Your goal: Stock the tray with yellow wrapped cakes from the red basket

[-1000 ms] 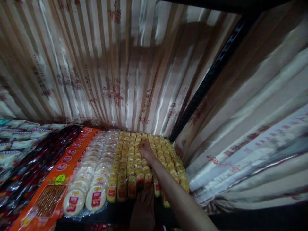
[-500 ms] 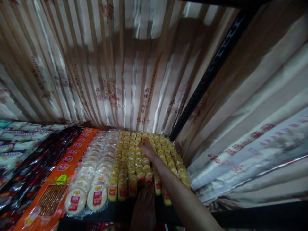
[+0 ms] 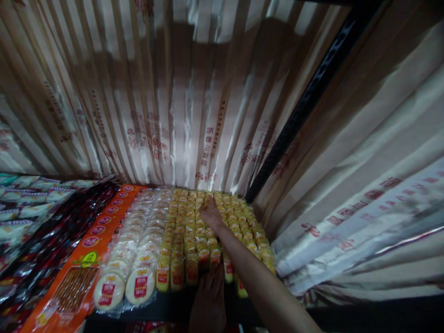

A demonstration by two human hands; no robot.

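Rows of small wrapped yellow snack cakes (image 3: 190,231) stand packed on a dark shelf (image 3: 166,300). Over the back part of the middle rows, my right hand (image 3: 210,213) has its fingers bent down onto one of the cakes; the fingertips are partly hidden. My left hand (image 3: 209,296) is low at the shelf's front edge. Its fingers are stretched forward, touching or very near the front cakes of the middle rows, which sit further back than their neighbours. Dim light hides detail on both hands.
Left of the cakes stand two rows of round white wrapped crackers (image 3: 140,282), an orange snack pack (image 3: 74,282), dark red shiny packets (image 3: 65,231) and white packets (image 3: 26,210). Pleated printed cloth (image 3: 194,115) hangs behind. A black slotted post (image 3: 301,106) rises at the right.
Both hands stay at nearly the same spots. My left hand has shifted very slightly right, and the view has moved a little.
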